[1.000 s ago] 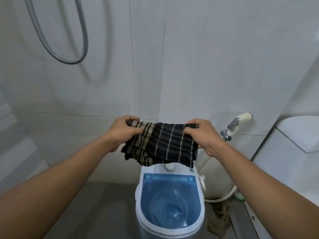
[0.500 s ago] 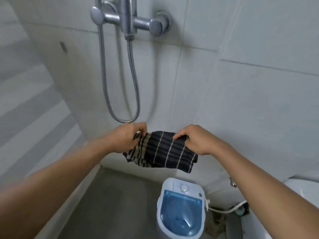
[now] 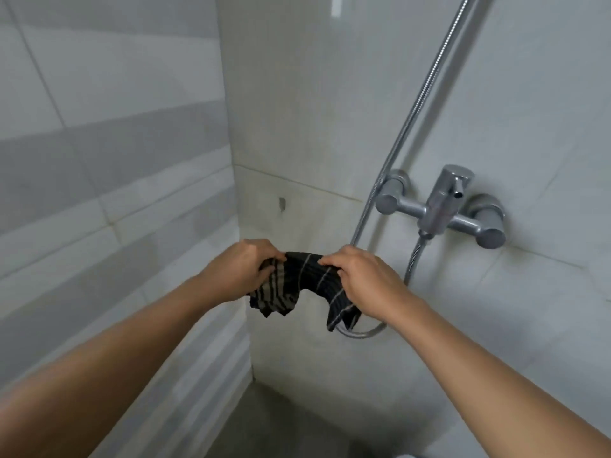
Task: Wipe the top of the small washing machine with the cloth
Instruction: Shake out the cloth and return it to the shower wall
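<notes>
Tiled wall (image 3: 297, 94), on which a chrome shower mixer (image 3: 439, 209) is mounted; the shower hose (image 3: 413, 107) is looped below the mixer. Lower left of the mixer, a dark striped cloth (image 3: 307, 279) is held bunched in the air, both ends hanging. One end is gripped by the curled fingers of the left hand (image 3: 241, 269), the end nearer the mixer by those of the right hand (image 3: 360, 276).

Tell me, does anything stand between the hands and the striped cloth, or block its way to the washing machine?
Nothing between them: left hand and right hand both grip the cloth. The washing machine is out of view, so that path cannot be judged; only the shower hose hangs just behind the cloth.
</notes>
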`<state>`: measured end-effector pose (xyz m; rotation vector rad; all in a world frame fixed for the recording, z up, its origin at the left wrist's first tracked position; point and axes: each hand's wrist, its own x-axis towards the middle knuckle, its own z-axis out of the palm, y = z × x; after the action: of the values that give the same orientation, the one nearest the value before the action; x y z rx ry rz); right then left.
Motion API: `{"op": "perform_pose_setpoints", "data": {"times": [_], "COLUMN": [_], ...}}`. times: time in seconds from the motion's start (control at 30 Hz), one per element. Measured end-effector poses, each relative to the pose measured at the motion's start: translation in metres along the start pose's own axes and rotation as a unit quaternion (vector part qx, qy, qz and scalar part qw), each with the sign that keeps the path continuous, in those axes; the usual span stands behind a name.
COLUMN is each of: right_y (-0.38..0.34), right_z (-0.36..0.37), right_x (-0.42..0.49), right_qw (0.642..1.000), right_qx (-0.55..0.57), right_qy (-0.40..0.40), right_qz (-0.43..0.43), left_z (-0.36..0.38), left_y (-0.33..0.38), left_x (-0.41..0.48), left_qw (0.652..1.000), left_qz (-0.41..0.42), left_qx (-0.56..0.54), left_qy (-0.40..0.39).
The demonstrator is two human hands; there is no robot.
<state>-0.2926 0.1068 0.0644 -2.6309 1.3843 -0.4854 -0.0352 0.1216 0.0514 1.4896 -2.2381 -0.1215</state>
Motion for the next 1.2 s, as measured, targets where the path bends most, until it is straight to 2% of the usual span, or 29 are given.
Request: {"op": "perform_pose_setpoints", "data": {"times": [0.13,0.3,0.5,0.6,0.67,0.83,0.93,0.97,1.1,1.2], "right_y": [-0.022,-0.034,-0.019,-0.009,-0.005,-0.004,-0.003,-0.004,-0.010,-0.008], "right_z": [0.017,0.034,0.040,0.050,0.056,0.080,0.095,0.100,0.109,0.106], "right_x": [0.062,0.110,0.164,0.177,0.178,0.171,0.168,0.168,0.172,0.169], "right_qw": [0.994,0.978,0.940,0.927,0.923,0.942,0.949,0.951,0.969,0.981], "right_qx": [-0.092,-0.205,-0.332,-0.359,-0.372,-0.321,-0.296,-0.287,-0.207,-0.139], "right_qy": [0.034,0.021,-0.039,-0.074,-0.063,-0.037,-0.003,0.006,0.016,-0.010], "right_qz": [-0.038,0.011,0.062,0.078,0.075,0.088,0.109,0.116,0.131,0.136], "left_z": [-0.014,0.000,0.009,0.018,0.031,0.062,0.069,0.070,0.069,0.060], "left_y": [-0.061,-0.115,-0.133,-0.128,-0.130,-0.144,-0.140,-0.138,-0.128,-0.126], "left_x": [0.028,0.068,0.125,0.138,0.141,0.139,0.139,0.140,0.138,0.135], "left_qw": [0.999,0.994,0.993,0.993,0.994,0.992,0.985,0.983,0.946,0.947], "left_qz": [0.006,0.036,0.023,-0.009,-0.044,-0.092,-0.135,-0.146,-0.185,-0.181], "left_qx": [-0.003,0.029,0.084,0.099,0.076,-0.063,-0.060,-0.071,-0.267,-0.265], "left_qy": [0.043,0.099,0.082,0.067,0.062,0.064,0.085,0.081,0.019,0.003]}}
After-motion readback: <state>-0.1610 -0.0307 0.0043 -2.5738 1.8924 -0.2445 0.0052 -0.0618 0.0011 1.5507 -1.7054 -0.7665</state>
